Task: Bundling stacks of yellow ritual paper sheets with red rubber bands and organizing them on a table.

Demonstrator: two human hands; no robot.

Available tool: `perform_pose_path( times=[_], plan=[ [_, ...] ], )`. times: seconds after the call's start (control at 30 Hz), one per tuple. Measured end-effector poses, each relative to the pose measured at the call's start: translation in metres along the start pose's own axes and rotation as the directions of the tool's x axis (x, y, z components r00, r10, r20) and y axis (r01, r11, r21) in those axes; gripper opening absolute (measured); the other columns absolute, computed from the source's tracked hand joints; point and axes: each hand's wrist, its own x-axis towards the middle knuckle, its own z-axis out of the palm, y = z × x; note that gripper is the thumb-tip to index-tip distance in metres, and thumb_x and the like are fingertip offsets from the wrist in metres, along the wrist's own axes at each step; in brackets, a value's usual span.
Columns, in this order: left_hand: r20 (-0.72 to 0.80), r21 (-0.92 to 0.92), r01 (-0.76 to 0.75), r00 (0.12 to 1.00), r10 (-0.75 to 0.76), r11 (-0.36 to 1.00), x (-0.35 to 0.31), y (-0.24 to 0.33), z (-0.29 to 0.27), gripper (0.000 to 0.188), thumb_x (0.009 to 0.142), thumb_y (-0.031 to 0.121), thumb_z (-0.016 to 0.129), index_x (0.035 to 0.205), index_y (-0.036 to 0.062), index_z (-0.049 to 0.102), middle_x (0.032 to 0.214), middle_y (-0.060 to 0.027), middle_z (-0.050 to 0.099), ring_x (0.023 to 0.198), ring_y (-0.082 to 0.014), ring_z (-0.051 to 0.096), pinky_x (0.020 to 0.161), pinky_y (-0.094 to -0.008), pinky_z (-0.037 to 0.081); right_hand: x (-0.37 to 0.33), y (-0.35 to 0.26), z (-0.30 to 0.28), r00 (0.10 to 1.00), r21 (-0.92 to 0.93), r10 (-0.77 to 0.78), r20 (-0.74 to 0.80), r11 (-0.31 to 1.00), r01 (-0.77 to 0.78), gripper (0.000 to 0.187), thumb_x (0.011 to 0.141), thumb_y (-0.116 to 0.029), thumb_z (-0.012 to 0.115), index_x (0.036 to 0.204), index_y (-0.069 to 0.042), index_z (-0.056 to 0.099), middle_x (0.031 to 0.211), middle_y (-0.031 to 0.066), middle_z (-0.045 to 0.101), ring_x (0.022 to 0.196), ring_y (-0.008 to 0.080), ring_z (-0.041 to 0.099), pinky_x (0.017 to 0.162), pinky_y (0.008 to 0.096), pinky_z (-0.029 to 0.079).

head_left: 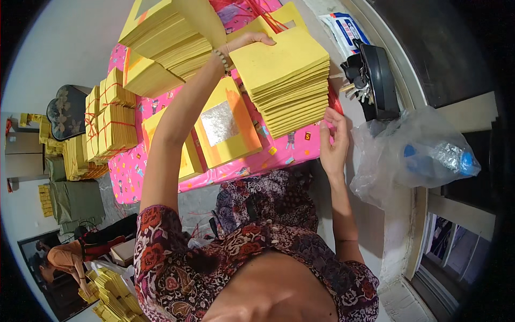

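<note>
A thick stack of yellow paper sheets (pixel 281 56) stands at the table's right side, its layered edges facing me. My left hand (pixel 252 41) reaches across to its far left corner and grips it there; part of the fingers is hidden behind the stack. My right hand (pixel 335 142) is beside the stack's near right corner, thumb and fingers apart. Just beyond those fingertips lies red string (pixel 333 99). Left of the stack is a yellow pile with an orange border and a silver square (pixel 219 124) on top.
Taller yellow stacks (pixel 166 40) rise at the table's far left, near bundles tied with red string (pixel 115 131). The pink patterned tablecloth (pixel 126 180) hangs over the edge. Right are a black case (pixel 380 80) with keys and a plastic bag (pixel 418 153). Another person (pixel 67 257) bends at lower left.
</note>
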Motion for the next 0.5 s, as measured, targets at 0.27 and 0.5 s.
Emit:
perform_pose_path(
  times=[0.27,0.5],
  plan=[
    [0.006,0.024,0.031,1.0,-0.031,0.999,0.035,-0.015,-0.002,0.051,0.077,0.035,0.068,0.115,0.001,0.063,0.106,-0.0105,0.068,0.09,-0.0192,0.066,0.081,-0.0327,0.052,0.017,0.002,0.0,1.0,-0.067,-0.004,0.023,0.998,0.005,0.03,0.091,-0.003,0.056,0.12,0.001,0.054,0.113,0.0144,0.057,0.105,0.0253,0.057,0.089,0.0356,0.047],
    [-0.064,0.12,0.022,0.998,-0.014,0.992,0.022,-0.017,0.011,0.043,0.077,0.037,0.07,0.106,0.0053,0.063,0.098,-0.0053,0.066,0.083,-0.0143,0.064,0.076,-0.0306,0.051,0.036,-0.013,0.01,0.943,-0.352,-0.333,0.011,0.881,0.315,0.028,0.093,-0.005,0.054,0.121,0.0,0.058,0.119,0.0156,0.058,0.112,0.029,0.055,0.094,0.0362,0.044]
  ],
)
